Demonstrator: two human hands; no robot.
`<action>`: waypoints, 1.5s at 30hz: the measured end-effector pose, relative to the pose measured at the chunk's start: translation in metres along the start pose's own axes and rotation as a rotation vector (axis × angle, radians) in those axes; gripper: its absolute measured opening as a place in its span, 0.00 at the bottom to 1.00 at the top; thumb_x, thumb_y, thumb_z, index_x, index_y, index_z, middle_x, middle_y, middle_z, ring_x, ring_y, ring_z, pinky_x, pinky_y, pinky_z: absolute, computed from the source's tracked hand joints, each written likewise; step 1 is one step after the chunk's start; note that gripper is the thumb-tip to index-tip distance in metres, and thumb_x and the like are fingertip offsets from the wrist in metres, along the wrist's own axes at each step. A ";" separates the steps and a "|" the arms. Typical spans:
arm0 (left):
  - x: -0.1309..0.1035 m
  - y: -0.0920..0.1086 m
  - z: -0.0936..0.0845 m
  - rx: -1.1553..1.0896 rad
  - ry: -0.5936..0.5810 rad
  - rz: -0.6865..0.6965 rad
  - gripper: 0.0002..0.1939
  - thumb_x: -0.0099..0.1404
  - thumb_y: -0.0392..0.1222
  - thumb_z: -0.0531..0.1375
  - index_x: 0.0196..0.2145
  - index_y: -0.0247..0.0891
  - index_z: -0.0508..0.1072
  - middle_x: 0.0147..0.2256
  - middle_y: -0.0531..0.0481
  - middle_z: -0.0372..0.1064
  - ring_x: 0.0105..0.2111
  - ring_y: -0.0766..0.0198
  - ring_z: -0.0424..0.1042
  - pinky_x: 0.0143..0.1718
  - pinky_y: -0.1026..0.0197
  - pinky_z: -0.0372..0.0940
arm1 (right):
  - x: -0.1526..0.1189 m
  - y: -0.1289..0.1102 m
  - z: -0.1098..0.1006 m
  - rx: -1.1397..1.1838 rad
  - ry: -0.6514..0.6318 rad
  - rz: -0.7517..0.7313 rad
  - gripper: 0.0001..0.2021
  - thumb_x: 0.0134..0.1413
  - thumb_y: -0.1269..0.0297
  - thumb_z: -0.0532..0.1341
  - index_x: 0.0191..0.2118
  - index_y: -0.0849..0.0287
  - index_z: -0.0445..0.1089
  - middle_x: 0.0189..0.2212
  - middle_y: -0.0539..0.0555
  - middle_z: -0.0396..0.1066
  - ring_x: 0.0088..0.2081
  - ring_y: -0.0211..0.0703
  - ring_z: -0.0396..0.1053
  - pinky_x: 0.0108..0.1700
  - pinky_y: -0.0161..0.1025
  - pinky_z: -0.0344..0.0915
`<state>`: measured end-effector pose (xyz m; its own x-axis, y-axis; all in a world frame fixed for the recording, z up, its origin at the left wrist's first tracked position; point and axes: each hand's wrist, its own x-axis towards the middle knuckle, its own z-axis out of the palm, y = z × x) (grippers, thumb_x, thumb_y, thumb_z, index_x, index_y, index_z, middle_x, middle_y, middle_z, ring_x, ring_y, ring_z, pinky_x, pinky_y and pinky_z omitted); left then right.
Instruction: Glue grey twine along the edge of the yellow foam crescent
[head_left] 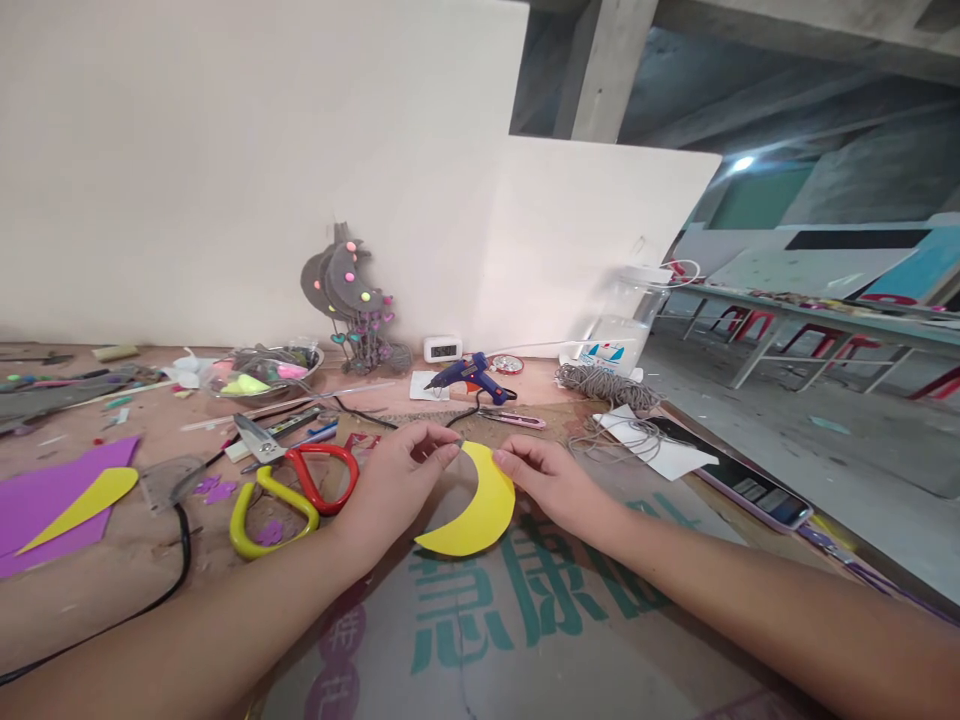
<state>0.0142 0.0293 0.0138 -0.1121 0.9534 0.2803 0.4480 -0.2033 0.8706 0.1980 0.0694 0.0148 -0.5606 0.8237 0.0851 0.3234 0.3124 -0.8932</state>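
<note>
A yellow crescent [480, 515] hangs between my two hands above a printed clear sheet [570, 660] on the table. A grey piece [454, 490] shows along the crescent's inner curve. My left hand [409, 475] pinches the grey piece near the upper tip, thumb and finger together. My right hand [544, 480] pinches the crescent's upper right edge between thumb and fingers. Scissors with a red and a yellow handle [274, 500] lie left of my left hand.
Behind my hands are a blue glue gun [472, 375], a small clock [443, 349] and grey yarn [611, 387]. Grey moon ornaments [349, 280] stand by the white board. A phone [742, 485] lies right; purple sheet [67, 500] and black cable [185, 545] lie left.
</note>
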 end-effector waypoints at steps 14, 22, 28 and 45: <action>-0.001 0.001 -0.001 -0.051 -0.007 0.012 0.09 0.57 0.40 0.56 0.34 0.38 0.74 0.33 0.51 0.74 0.33 0.63 0.70 0.34 0.63 0.64 | 0.002 0.005 0.001 0.048 0.009 0.013 0.16 0.55 0.52 0.52 0.26 0.60 0.58 0.18 0.45 0.56 0.19 0.32 0.55 0.20 0.30 0.51; 0.001 -0.001 0.001 -0.032 -0.001 -0.014 0.09 0.56 0.43 0.57 0.34 0.38 0.72 0.31 0.51 0.72 0.31 0.64 0.69 0.33 0.63 0.64 | 0.001 0.000 0.001 -0.050 0.036 -0.036 0.16 0.55 0.53 0.52 0.25 0.60 0.60 0.17 0.46 0.57 0.20 0.32 0.55 0.22 0.31 0.52; 0.004 -0.004 0.002 -0.055 -0.039 -0.024 0.11 0.57 0.45 0.55 0.35 0.38 0.71 0.32 0.50 0.72 0.32 0.62 0.69 0.32 0.62 0.64 | 0.002 0.002 0.000 -0.147 0.119 -0.103 0.16 0.55 0.54 0.52 0.25 0.60 0.61 0.20 0.47 0.58 0.23 0.34 0.56 0.24 0.31 0.53; 0.001 -0.005 0.001 -0.016 -0.109 0.002 0.10 0.56 0.44 0.56 0.33 0.39 0.73 0.31 0.51 0.73 0.31 0.62 0.70 0.31 0.63 0.63 | 0.000 0.003 -0.002 -0.154 0.214 -0.224 0.10 0.57 0.61 0.52 0.41 0.57 0.64 0.26 0.49 0.64 0.28 0.36 0.61 0.31 0.34 0.59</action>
<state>0.0123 0.0314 0.0090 -0.0134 0.9715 0.2368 0.4339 -0.2078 0.8767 0.2003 0.0712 0.0129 -0.4637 0.8019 0.3767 0.3309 0.5512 -0.7660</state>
